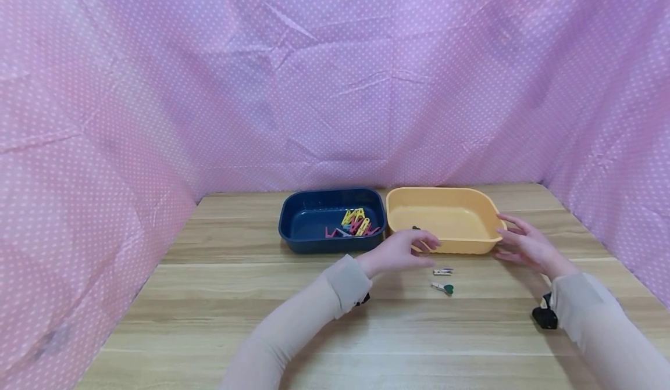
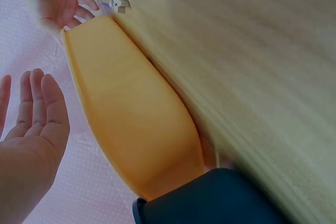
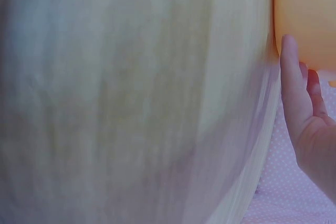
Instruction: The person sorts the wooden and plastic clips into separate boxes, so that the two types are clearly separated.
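Observation:
My left hand [image 1: 400,253] hovers before the front left of a yellow tray [image 1: 473,247]. Its fingers look fairly straight in the left wrist view, with nothing between them. At the tray's right end is my right hand [image 1: 528,249], its extended fingers [image 3: 294,85] touching the outer wall and rim. Two small clothespins lie on the table in front of the tray: a pale clothespin [image 1: 442,272], and nearer, a clothespin with a dark green heart [image 1: 448,289]. A small dark item [image 1: 416,228] shows just above my left hand, mostly hidden.
Left of the yellow tray stands a dark blue tray [image 1: 309,247], its rim close beside it. Several yellow and pink clothespins [image 1: 361,226] lie at its right side. Pink dotted cloth [image 1: 335,117] hangs behind and beside the wooden table [image 1: 220,297].

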The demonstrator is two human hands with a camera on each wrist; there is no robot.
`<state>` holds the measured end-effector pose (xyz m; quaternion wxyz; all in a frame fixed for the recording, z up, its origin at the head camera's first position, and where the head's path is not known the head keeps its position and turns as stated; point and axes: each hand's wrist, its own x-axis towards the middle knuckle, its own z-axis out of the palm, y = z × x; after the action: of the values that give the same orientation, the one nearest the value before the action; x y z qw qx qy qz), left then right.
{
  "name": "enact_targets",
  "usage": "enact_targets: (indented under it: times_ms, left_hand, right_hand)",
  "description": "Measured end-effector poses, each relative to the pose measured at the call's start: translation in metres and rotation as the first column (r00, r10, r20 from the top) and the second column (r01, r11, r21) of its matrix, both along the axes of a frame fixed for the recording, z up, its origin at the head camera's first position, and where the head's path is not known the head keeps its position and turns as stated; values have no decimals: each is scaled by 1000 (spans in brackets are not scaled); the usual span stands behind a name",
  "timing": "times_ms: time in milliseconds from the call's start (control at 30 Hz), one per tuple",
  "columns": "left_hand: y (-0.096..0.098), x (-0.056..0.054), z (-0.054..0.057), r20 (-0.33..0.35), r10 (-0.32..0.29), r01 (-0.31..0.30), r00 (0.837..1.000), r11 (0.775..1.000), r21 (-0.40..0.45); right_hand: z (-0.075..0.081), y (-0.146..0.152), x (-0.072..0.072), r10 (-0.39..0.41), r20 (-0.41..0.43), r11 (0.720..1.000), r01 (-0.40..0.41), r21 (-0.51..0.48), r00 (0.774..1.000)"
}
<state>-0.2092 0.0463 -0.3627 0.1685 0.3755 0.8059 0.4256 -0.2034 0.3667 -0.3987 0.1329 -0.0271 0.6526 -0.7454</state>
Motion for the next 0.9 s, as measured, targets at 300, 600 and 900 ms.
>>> enact_targets:
  times_ms: [300,600,900]
  left_hand:
    - [3,4,-9,-1,-48,48,999,999,0]
    - [5,8,-15,31,-69,69,997,998,-1]
    - [7,15,-21,36,-97,97,995,995,-9]
  right_hand:
    - [-1,0,0,5,-6,1000,-5,-7,1000]
    - [-2,1,-1,9,-14,1000,-9,-9,1000]
    - [0,0,0,5,-12,1000,-5,1,1000]
